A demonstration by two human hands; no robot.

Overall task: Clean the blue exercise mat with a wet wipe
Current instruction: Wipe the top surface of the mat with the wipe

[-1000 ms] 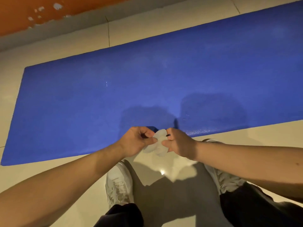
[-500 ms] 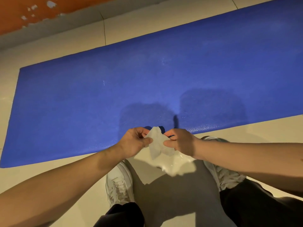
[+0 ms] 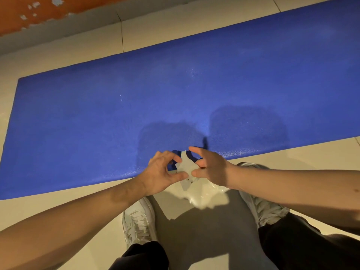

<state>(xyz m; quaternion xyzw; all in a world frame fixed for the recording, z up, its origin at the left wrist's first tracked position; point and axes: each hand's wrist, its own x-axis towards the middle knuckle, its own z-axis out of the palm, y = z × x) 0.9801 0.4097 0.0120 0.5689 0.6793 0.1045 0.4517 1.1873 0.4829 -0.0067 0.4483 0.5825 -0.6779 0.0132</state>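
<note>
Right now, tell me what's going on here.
A person stands on the tiled floor at the near edge of the blue exercise mat, which lies flat. The left hand and right hand each pinch a white wet wipe held between them, apparently pulling it open. The wipe is in the air, not yet on the mat.

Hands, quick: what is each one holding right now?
Left hand: closed, pinching the wet wipe.
Right hand: closed, pinching the same wet wipe.

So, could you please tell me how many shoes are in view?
2. The left shoe is below the left hand; the right shoe lies lower right of the right hand, partly hidden under the right arm.
</note>
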